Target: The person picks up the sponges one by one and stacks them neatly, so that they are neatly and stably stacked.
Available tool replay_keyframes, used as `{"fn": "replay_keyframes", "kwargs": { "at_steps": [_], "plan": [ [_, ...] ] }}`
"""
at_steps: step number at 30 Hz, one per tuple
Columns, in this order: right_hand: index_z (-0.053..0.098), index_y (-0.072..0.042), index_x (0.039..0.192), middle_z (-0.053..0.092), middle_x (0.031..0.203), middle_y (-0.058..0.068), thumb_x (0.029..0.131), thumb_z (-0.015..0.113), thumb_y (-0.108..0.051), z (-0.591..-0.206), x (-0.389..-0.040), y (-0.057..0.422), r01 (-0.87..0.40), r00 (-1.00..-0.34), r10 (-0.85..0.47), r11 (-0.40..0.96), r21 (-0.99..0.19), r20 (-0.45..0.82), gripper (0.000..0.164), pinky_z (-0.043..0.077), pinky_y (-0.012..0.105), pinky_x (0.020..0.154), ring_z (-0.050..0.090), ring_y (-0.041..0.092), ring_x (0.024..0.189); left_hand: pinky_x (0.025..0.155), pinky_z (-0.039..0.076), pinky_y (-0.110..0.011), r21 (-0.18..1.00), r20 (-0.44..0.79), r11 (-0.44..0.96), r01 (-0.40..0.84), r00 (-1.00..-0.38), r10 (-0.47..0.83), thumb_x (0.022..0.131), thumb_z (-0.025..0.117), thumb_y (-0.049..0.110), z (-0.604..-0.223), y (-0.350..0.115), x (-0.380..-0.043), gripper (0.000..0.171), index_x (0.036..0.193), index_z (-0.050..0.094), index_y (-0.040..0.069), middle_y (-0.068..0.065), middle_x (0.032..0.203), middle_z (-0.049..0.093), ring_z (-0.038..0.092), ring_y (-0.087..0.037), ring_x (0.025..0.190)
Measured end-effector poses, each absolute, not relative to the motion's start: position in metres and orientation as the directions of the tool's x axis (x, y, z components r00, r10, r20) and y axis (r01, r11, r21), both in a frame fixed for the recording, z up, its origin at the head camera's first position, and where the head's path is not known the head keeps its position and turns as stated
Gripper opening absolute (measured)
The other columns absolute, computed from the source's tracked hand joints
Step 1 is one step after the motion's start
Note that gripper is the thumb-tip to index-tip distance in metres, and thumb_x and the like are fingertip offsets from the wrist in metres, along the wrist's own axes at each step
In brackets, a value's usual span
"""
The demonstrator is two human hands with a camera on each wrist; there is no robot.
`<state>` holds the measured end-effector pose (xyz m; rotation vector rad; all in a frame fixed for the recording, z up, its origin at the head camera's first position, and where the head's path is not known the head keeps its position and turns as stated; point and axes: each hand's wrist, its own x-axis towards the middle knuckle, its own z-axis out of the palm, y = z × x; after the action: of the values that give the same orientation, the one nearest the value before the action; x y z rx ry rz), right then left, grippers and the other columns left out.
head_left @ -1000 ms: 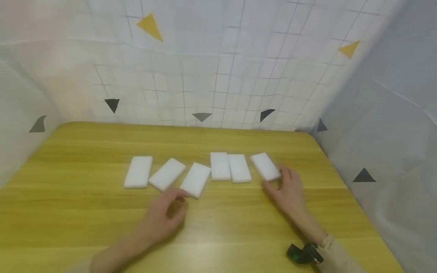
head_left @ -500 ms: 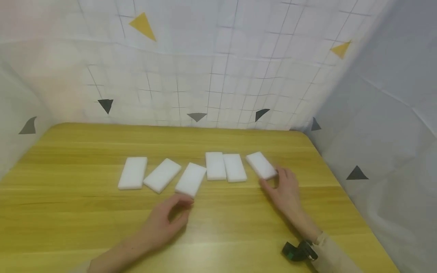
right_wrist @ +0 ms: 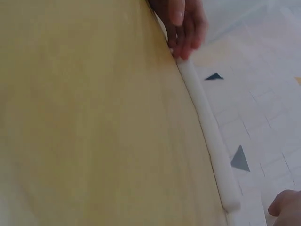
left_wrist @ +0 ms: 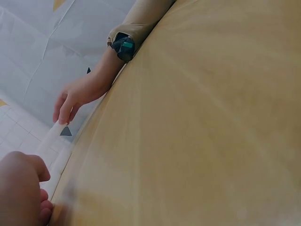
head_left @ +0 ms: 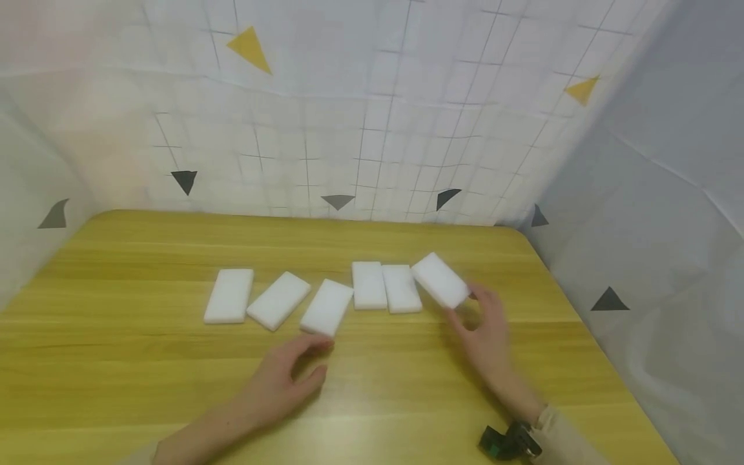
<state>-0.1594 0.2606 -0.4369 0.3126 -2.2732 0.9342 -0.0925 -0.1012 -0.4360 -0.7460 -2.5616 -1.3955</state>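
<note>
My right hand (head_left: 487, 332) pinches a white rectangular sponge (head_left: 440, 281) by its near right end, thumb on one side and fingers on the other. That sponge is raised at a slant, as the left wrist view shows, and its left corner overlaps the neighbouring sponge (head_left: 402, 289) in the head view. My left hand (head_left: 279, 381) rests low over the table with fingers bent loosely and the thumb apart, nothing between them. Its fingertips are right at the near edge of a tilted white sponge (head_left: 327, 307). In the right wrist view the left hand (right_wrist: 188, 26) shows beside the row.
Further sponges lie flat in the row: an upright one (head_left: 369, 285), a slanted one (head_left: 279, 301) and the leftmost one (head_left: 229, 296). They lie on a wood-grain table (head_left: 145, 387). White sheeting (head_left: 325, 116) with triangles encloses its back and sides.
The right hand has lifted the rightmost sponge and brought it left, closer to its neighbour. The left hand has shifted slightly right along the tilted sponge's near edge, its thumb and fingers now further apart.
</note>
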Motion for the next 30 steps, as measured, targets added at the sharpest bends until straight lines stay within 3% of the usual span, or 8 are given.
{"fn": "replay_keyframes", "kwargs": {
  "at_steps": [5,9,18,30],
  "plan": [
    [0.062,-0.001,0.128,0.062,0.12,0.016,0.076,0.082,-0.005,-0.437,-0.152,0.25,-0.515,-0.743,-0.038,0.671,-0.533,0.669,0.056,0.038,0.016,0.101,0.057,0.031,0.109,0.103,0.052,-0.039,0.731,0.346,0.47,0.495,-0.862,0.37,0.085,0.076,0.011,-0.437,-0.101,-0.092,0.044,0.127,0.063,0.013,0.005,0.122,0.069,0.063,-0.012,0.116],
    [0.062,-0.007,0.131,0.062,0.125,0.011,0.076,0.084,-0.005,-0.437,-0.147,0.244,-0.536,-0.765,-0.071,0.621,-0.572,0.64,0.059,0.036,0.011,0.104,0.058,0.028,0.112,0.104,0.051,-0.04,0.701,0.361,0.489,0.519,-0.85,0.385,0.085,0.076,0.012,-0.439,-0.101,-0.092,0.046,0.129,0.062,0.013,0.005,0.126,0.067,0.062,-0.013,0.119],
    [0.062,-0.008,0.132,0.062,0.128,0.01,0.074,0.085,-0.004,-0.435,-0.136,0.235,-0.602,-0.763,-0.204,0.569,-0.56,0.613,0.063,0.035,0.011,0.107,0.058,0.027,0.117,0.111,0.043,-0.046,0.636,0.369,0.535,0.555,-0.829,0.42,0.088,0.074,0.02,-0.442,-0.102,-0.092,0.054,0.138,0.056,0.013,-0.004,0.143,0.058,0.053,-0.023,0.133],
    [0.058,-0.008,0.137,0.062,0.134,0.008,0.075,0.082,-0.008,-0.438,-0.124,0.223,-0.677,-0.735,-0.391,0.477,-0.561,0.554,0.067,0.039,0.021,0.112,0.058,0.023,0.123,0.111,0.044,-0.044,0.665,0.335,0.535,0.521,-0.848,0.41,0.086,0.077,0.033,-0.437,-0.101,-0.09,0.067,0.145,0.05,0.014,0.003,0.144,0.056,0.053,-0.018,0.132]
  ]
}}
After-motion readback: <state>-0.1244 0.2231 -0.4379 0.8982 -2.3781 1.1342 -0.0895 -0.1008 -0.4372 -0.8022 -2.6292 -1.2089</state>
